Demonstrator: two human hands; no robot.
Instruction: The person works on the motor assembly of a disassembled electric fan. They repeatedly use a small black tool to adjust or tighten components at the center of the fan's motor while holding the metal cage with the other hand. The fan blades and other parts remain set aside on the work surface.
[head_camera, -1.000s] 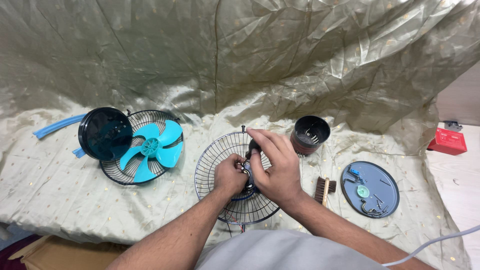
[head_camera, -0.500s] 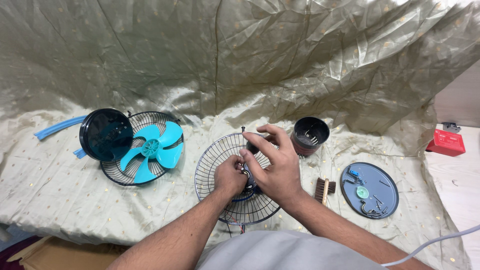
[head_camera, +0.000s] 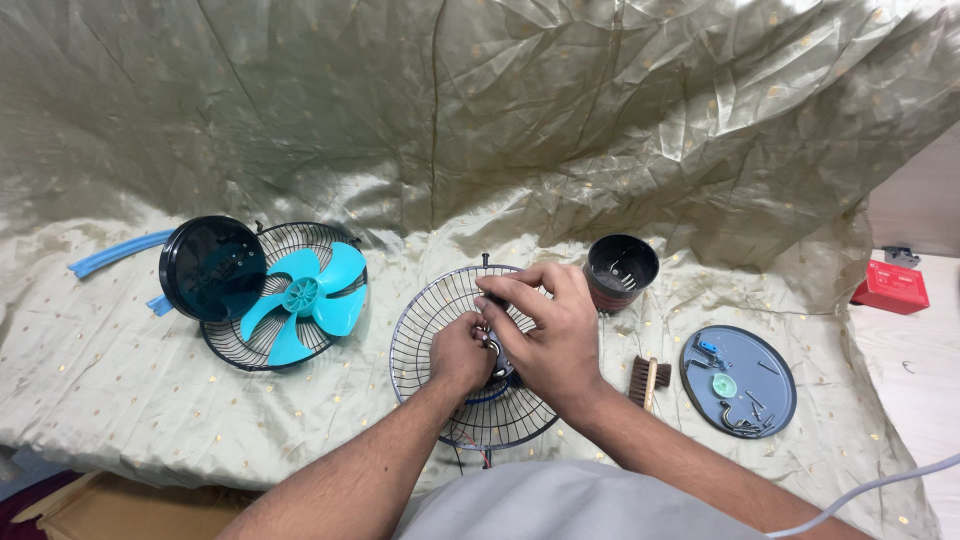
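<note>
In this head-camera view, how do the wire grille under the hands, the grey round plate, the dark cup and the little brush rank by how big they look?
Largest to smallest:
1. Wire grille
2. Grey round plate, holding small parts
3. Dark cup
4. Brush

The cup stands farther back, so its true size is less sure.

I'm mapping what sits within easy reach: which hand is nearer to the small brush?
Right. The right hand rests on the wire fan guard, just left of the brush. The left hand lies farther left, beyond the right one.
</note>
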